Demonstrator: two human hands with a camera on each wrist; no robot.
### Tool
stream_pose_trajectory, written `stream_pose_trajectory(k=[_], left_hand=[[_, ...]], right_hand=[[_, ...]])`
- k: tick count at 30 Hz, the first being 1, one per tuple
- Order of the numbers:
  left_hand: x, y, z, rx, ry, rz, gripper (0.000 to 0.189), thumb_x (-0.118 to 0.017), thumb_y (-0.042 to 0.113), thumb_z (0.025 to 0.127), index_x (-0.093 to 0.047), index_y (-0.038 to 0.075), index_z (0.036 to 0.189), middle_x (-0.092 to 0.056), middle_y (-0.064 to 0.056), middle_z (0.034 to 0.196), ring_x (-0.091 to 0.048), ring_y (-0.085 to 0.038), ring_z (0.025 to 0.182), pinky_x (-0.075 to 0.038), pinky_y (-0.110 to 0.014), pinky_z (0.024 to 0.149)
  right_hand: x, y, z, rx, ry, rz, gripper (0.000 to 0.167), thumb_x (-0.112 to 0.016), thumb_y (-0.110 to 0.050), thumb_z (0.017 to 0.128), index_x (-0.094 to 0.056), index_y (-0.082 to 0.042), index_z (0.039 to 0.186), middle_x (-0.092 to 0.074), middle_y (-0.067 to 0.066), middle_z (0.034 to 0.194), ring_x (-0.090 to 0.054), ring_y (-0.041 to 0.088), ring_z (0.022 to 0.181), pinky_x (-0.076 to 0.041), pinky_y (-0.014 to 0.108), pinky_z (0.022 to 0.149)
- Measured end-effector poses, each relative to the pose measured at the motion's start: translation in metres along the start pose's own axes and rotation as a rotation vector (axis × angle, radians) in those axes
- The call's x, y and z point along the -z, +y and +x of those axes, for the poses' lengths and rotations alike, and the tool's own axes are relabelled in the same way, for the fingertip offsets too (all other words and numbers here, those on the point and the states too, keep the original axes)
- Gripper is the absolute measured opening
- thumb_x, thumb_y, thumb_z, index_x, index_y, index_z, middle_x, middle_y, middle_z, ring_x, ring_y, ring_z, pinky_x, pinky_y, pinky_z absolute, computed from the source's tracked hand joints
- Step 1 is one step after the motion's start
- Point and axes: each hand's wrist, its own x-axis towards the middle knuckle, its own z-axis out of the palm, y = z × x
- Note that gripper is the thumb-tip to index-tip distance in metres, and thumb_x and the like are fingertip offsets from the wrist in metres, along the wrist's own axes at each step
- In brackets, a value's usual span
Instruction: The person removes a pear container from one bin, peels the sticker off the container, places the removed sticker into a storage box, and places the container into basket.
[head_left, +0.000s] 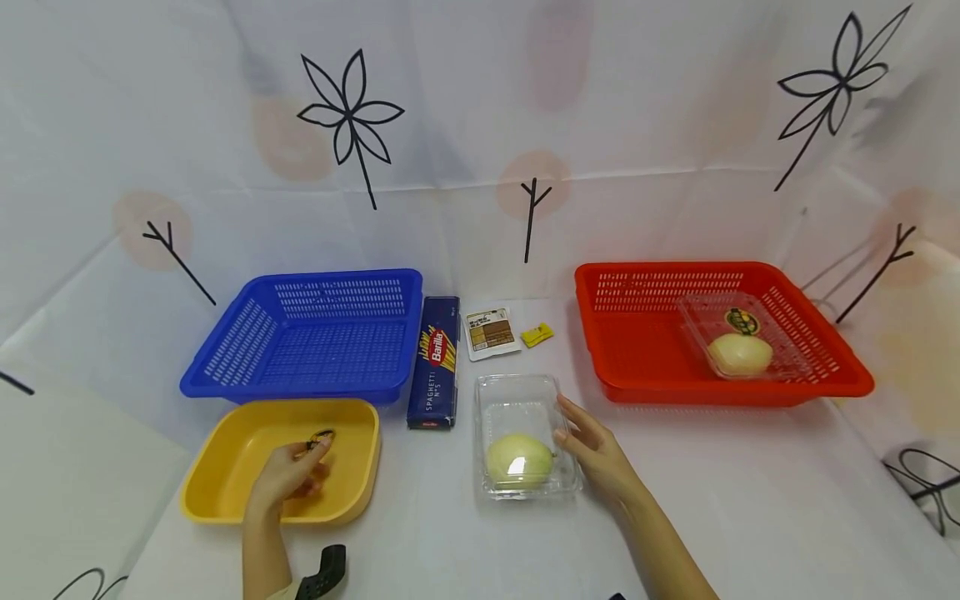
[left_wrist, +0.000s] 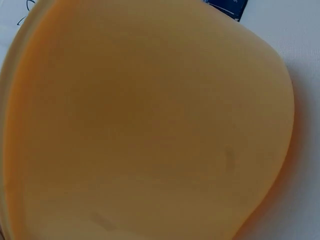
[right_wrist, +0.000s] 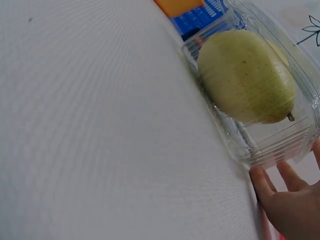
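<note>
In the head view my left hand (head_left: pixel 288 475) is over the yellow bin (head_left: pixel 217 450), pinching a small round black-and-yellow sticker (head_left: pixel 321 437) between thumb and fingertips. The left wrist view shows only the bin's outer wall (left_wrist: pixel 150 120), which hides that hand. My right hand (head_left: pixel 600 454) touches the right side of a clear plastic clamshell box (head_left: pixel 517 408) with fairly straight fingers. Inside the closed box lies a pale yellow-green fruit (head_left: pixel 519 461), its short stem (right_wrist: pixel 291 116) visible in the right wrist view. There the right fingers (right_wrist: pixel 290 177) rest against the box's ridged end.
Behind the yellow bin stands a blue basket (head_left: pixel 345 358). A Barilla spaghetti box (head_left: pixel 435 367), a flat white-and-brown packet (head_left: pixel 491 333) and a small yellow wrapper (head_left: pixel 537 335) lie mid-table. The red basket (head_left: pixel 637 350) holds another clear box (head_left: pixel 708 312) with fruit and a sticker.
</note>
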Motion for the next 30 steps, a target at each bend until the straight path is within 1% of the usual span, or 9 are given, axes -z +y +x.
stream_pose_trajectory(k=[4, 6, 10, 16, 19, 22, 24, 27, 30], left_hand=[[-0.0007, 0.0006, -0.0011, 0.01, -0.028, 0.054, 0.058, -0.054, 0.035, 0.095, -0.042, -0.016, 0.118, -0.063, -0.006, 0.072, -0.051, -0.011, 0.048, -0.044, -0.021, 0.048], [-0.0011, 0.0007, -0.0017, 0.012, -0.035, 0.059, 0.056, -0.054, 0.036, 0.094, -0.043, -0.015, 0.116, -0.063, -0.006, 0.072, -0.051, -0.011, 0.049, -0.045, -0.022, 0.048], [-0.0016, 0.0007, -0.0018, 0.013, -0.039, 0.052, 0.056, -0.054, 0.036, 0.094, -0.041, -0.014, 0.117, -0.062, -0.007, 0.073, -0.052, -0.011, 0.049, -0.045, -0.022, 0.048], [-0.0014, 0.0001, 0.0004, 0.004, -0.04, 0.074, 0.058, -0.054, 0.036, 0.095, -0.04, -0.016, 0.117, -0.063, -0.008, 0.075, -0.052, -0.011, 0.05, -0.045, -0.022, 0.049], [-0.0012, 0.0002, 0.0015, 0.0, -0.039, 0.089, 0.066, -0.054, 0.036, 0.095, -0.033, -0.021, 0.123, -0.064, -0.009, 0.077, -0.053, -0.011, 0.051, -0.046, -0.023, 0.05], [-0.0012, 0.0006, 0.0024, -0.004, -0.036, 0.099, 0.076, -0.054, 0.035, 0.095, -0.022, -0.025, 0.13, -0.066, -0.01, 0.078, -0.053, -0.011, 0.05, -0.046, -0.023, 0.05], [-0.0011, 0.0012, 0.0026, -0.007, -0.03, 0.095, 0.08, -0.054, 0.033, 0.095, -0.014, -0.025, 0.133, -0.066, -0.009, 0.077, -0.054, -0.011, 0.05, -0.046, -0.022, 0.051], [-0.0005, 0.0019, 0.0025, -0.019, -0.007, 0.091, 0.082, -0.054, 0.033, 0.095, -0.009, -0.021, 0.137, -0.065, -0.008, 0.077, -0.054, -0.011, 0.053, -0.045, -0.021, 0.059], [0.0008, 0.0033, 0.0018, -0.037, 0.023, 0.102, 0.082, -0.053, 0.038, 0.095, -0.01, -0.016, 0.14, -0.063, -0.007, 0.079, -0.054, -0.014, 0.062, -0.042, -0.023, 0.07]], right_hand=[[0.0, -0.0001, 0.0002, -0.002, 0.0, -0.007, 0.058, -0.055, -0.007, 0.093, -0.032, -0.004, 0.145, -0.027, 0.022, 0.15, -0.028, 0.048, 0.133, -0.033, 0.05, 0.101], [-0.0001, -0.0001, 0.0002, -0.003, 0.0, -0.01, 0.057, -0.055, -0.007, 0.093, -0.032, -0.004, 0.145, -0.027, 0.022, 0.15, -0.028, 0.048, 0.133, -0.033, 0.051, 0.101], [0.0, 0.0001, 0.0001, -0.001, 0.001, -0.011, 0.057, -0.055, -0.007, 0.093, -0.032, -0.004, 0.145, -0.027, 0.022, 0.15, -0.028, 0.048, 0.133, -0.032, 0.052, 0.101], [0.0007, 0.0013, 0.0003, 0.01, 0.001, -0.011, 0.057, -0.055, -0.006, 0.093, -0.032, -0.002, 0.145, -0.027, 0.022, 0.15, -0.027, 0.048, 0.133, -0.033, 0.048, 0.101], [0.0007, 0.0012, -0.0001, 0.006, 0.005, -0.016, 0.057, -0.055, -0.007, 0.093, -0.032, -0.003, 0.145, -0.028, 0.022, 0.15, -0.028, 0.048, 0.133, -0.035, 0.047, 0.101], [0.0006, 0.0006, -0.0005, -0.001, 0.006, -0.017, 0.057, -0.056, -0.008, 0.092, -0.033, -0.003, 0.145, -0.028, 0.022, 0.15, -0.028, 0.048, 0.133, -0.035, 0.047, 0.102], [0.0005, 0.0003, -0.0005, -0.004, 0.007, -0.017, 0.058, -0.056, -0.008, 0.092, -0.033, -0.004, 0.145, -0.028, 0.021, 0.15, -0.028, 0.047, 0.133, -0.035, 0.047, 0.101], [0.0008, 0.0009, 0.0001, -0.004, 0.007, -0.018, 0.058, -0.056, -0.008, 0.092, -0.033, -0.003, 0.145, -0.028, 0.022, 0.15, -0.029, 0.048, 0.133, -0.035, 0.047, 0.102], [0.001, 0.0013, 0.0004, -0.003, 0.008, -0.016, 0.057, -0.056, -0.007, 0.092, -0.033, -0.003, 0.145, -0.028, 0.022, 0.149, -0.029, 0.048, 0.132, -0.035, 0.048, 0.102]])
